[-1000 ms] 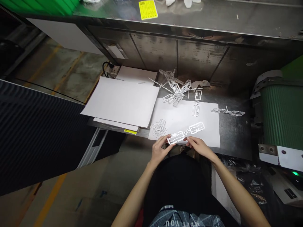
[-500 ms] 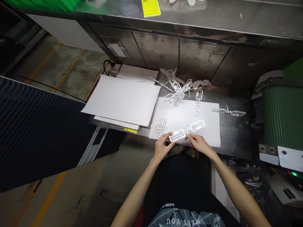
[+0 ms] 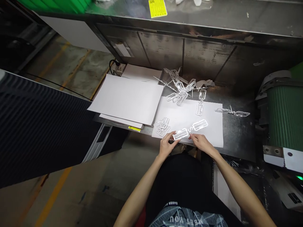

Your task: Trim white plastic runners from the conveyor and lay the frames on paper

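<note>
Between my two hands is a white plastic moulding [image 3: 200, 125] of two flat slotted frames joined by a thin curved runner. My left hand [image 3: 167, 144] grips the left frame by its end, thumb below and fingers above. My right hand [image 3: 200, 142] pinches the runner near the middle; its fingertips are partly hidden. Both hands are over the front edge of a white sheet [image 3: 213, 132]. Left of them lies a small pile of loose white frames [image 3: 162, 126]. Farther back is a tangled heap of joined mouldings [image 3: 181, 91], with one joined pair [image 3: 200, 109] beside it.
A stack of large white sheets [image 3: 127, 97] lies to the left. Another moulding [image 3: 233, 112] rests on the metal table [image 3: 239, 138] at right. A green ribbed conveyor belt [image 3: 287, 116] stands on the far right. A metal ledge [image 3: 224, 19] runs along the back, and a socket [image 3: 120, 69] sits behind the stack.
The whole view has shifted slightly, so everything appears a little farther right. Both hands keep the same hold on the moulding.
</note>
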Available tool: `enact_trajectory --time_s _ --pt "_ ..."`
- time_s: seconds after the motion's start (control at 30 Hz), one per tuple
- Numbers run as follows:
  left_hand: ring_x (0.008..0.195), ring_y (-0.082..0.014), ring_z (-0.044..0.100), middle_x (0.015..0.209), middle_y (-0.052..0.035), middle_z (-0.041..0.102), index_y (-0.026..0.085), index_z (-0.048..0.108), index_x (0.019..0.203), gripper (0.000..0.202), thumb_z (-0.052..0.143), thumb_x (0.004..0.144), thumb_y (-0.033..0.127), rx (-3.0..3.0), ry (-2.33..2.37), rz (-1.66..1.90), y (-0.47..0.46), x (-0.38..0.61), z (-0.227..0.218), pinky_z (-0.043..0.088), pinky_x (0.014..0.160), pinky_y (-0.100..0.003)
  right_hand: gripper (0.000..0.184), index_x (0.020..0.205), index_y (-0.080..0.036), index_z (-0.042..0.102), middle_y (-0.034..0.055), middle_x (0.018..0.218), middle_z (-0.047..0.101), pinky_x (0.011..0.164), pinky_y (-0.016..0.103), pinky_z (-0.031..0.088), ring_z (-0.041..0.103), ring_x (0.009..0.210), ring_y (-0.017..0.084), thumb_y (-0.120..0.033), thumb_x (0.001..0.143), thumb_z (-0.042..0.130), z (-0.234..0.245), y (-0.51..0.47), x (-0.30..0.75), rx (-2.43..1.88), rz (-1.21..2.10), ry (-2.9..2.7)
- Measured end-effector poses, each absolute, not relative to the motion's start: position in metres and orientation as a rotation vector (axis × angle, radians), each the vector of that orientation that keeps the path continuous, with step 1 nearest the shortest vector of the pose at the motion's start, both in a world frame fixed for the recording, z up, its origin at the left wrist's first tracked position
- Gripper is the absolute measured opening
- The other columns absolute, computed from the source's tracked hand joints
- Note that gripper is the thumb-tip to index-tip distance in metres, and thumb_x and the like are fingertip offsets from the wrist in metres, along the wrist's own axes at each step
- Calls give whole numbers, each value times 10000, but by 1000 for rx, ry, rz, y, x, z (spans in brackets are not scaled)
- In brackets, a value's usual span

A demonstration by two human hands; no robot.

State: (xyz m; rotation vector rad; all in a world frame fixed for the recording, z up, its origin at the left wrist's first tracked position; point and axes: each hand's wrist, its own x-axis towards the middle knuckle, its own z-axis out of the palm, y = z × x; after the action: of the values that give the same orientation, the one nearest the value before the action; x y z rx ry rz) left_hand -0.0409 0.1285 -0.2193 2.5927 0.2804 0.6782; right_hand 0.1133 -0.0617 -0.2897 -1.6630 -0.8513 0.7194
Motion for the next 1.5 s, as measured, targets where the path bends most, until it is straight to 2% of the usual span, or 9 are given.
enact_trajectory --time_s 0.17,0.33,0.43,0.57,0.67,0.83,1.03,1.2,1.5 --pt "827 -114 663 1141 -79 715 146 690 1317 486 802 916 398 2604 316 646 139 -35 -232 578 831 -292 622 1039 -149 739 92 974 704 938 375 422 626 964 215 -607 1111 323 -297 -51 116 -1700 668 -833" --pt "887 -129 638 1164 -79 684 159 686 1309 469 792 923 404 2677 284 694 143 -30 -236 558 843 -297 634 991 -146 696 77 857 652 880 367 445 600 827 201 -634 1100 306 -312 -48 107 -1715 493 -803" --pt "1128 -206 613 1254 -123 610 137 667 1299 478 752 950 453 2699 379 863 148 -25 -235 539 988 -375 518 1013 -139 637 126 1020 645 936 374 454 614 981 234 -604 1044 411 -322 -48 104 -1742 260 -744" --pt "1292 -341 504 1320 -222 534 41 604 1367 654 748 931 508 2720 543 968 157 -17 -226 432 1131 -533 337 1197 -137 606 147 1527 492 952 399 453 586 1183 271 -365 997 459 -336 -50 116 -1840 91 -675" --pt "1361 -398 415 1422 -276 478 -30 507 1491 819 755 914 495 2714 578 927 151 -10 -213 316 1193 -608 272 1189 -126 615 166 1378 595 966 440 428 581 1118 287 -266 1000 478 -340 -52 132 -1920 141 -638" --pt "1055 -250 628 1121 -146 683 111 698 1173 457 596 1022 530 2501 573 535 113 -1 -212 504 1008 -493 278 1028 -151 566 89 945 620 823 368 431 535 843 206 -411 941 614 -323 -43 134 -1840 387 -372" --pt "992 -188 702 1093 -143 690 97 589 1087 520 515 1034 609 2094 526 335 97 15 -224 590 927 -385 675 1031 -167 506 33 777 579 647 300 457 553 650 154 -828 893 474 -282 -41 95 -1385 717 -540" --pt "717 -131 634 936 -80 616 102 569 1139 674 597 945 747 2039 520 211 116 11 -185 549 592 -259 651 1091 -186 672 45 1053 714 889 348 471 655 905 186 -770 1008 396 -270 -68 104 -1438 676 -704" --pt "786 -121 588 966 -98 611 90 652 1180 587 592 995 643 2194 477 25 113 3 -166 482 539 -185 534 1140 -164 688 48 1065 725 868 324 488 672 891 157 -625 1080 427 -272 -74 120 -1422 778 -868"
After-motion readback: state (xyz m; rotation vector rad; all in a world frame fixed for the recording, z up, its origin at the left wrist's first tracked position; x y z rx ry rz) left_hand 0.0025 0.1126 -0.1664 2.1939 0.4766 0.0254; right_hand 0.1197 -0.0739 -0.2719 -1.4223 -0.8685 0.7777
